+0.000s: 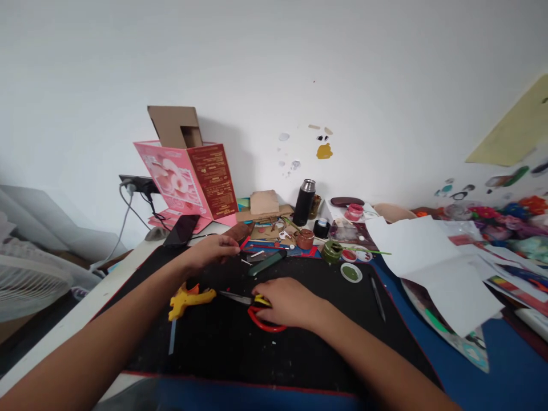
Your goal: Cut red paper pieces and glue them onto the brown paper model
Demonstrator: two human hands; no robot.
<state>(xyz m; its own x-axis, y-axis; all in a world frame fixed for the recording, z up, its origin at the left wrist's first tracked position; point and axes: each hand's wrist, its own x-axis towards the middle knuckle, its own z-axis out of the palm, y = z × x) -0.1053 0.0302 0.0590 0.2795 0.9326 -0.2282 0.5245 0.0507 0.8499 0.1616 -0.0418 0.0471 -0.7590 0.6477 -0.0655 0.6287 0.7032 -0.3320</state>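
Note:
My right hand (291, 302) is closed on the handles of the scissors (268, 327), which are red and yellow. Low over the black mat (317, 354), their blades point left. My left hand (212, 252) is at the mat's far left part, fingers pinched together at a small red strip (245, 242). Between my forearms lies a yellow glue gun (190, 299), with a clear glue stick (172, 337) sticking out toward me. A dark green utility knife (268, 262) lies beyond the scissors.
Along the wall stand a black flask (304, 202), an open green paint jar (331, 251), a brown jar (305, 239) and a pink folded card box (184, 180). A phone (182, 230) lies left, a black pen (377, 298) and white paper (432, 274) right.

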